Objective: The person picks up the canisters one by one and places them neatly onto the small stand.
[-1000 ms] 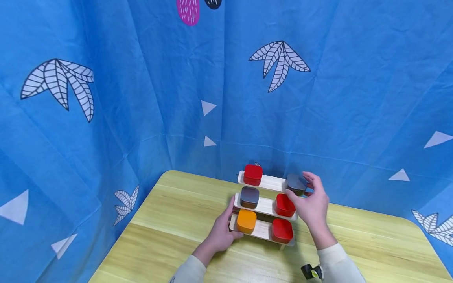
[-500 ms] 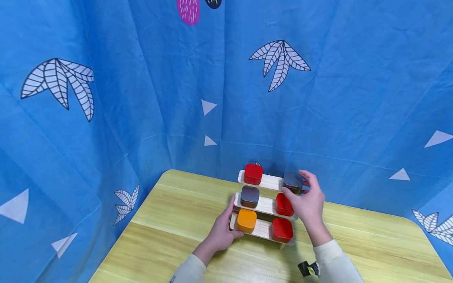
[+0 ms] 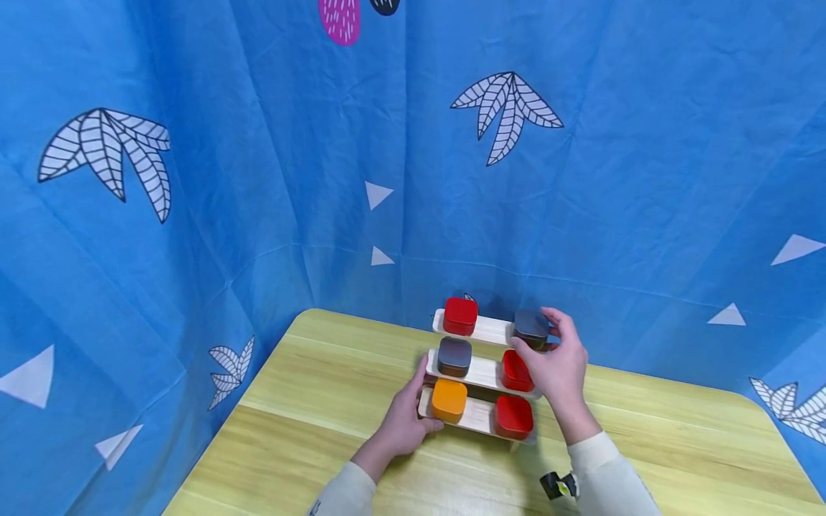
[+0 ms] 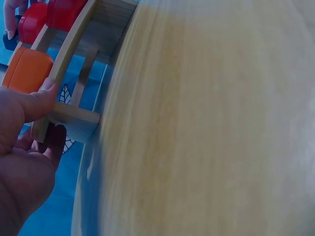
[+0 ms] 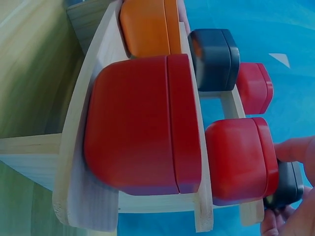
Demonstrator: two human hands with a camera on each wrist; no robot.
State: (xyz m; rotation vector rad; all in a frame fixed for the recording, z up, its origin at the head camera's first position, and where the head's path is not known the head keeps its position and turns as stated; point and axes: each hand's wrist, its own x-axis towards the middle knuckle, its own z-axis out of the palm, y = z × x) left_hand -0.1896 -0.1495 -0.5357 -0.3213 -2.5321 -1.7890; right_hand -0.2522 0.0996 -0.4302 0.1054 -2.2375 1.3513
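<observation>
A three-tier wooden stand [image 3: 479, 413] carries small rounded-square tins. My left hand [image 3: 403, 423] grips the left end of its lowest tier, thumb on top and fingers beneath, as the left wrist view shows. Close to that thumb sits an orange tin [image 4: 28, 70]. At the right end of the top tier, my right hand [image 3: 561, 365] holds a dark grey tin [image 3: 530, 326] between thumb and fingers. Other tins on the stand are a red tin [image 3: 460, 315] top left, a dark tin [image 3: 454, 356] middle left, a red tin [image 5: 241, 160] middle right and a red tin [image 5: 140, 125] bottom right.
The stand rests on a pale wooden table [image 3: 677, 437] with rounded back corners. Behind it hangs a blue curtain [image 3: 413, 179] printed with leaves and triangles. A small black item [image 3: 556, 486] is beside the right sleeve.
My right hand has shifted slightly left with the dark grey tin along the top tier. The left hand keeps its grip on the stand, and the other tins stay in place.
</observation>
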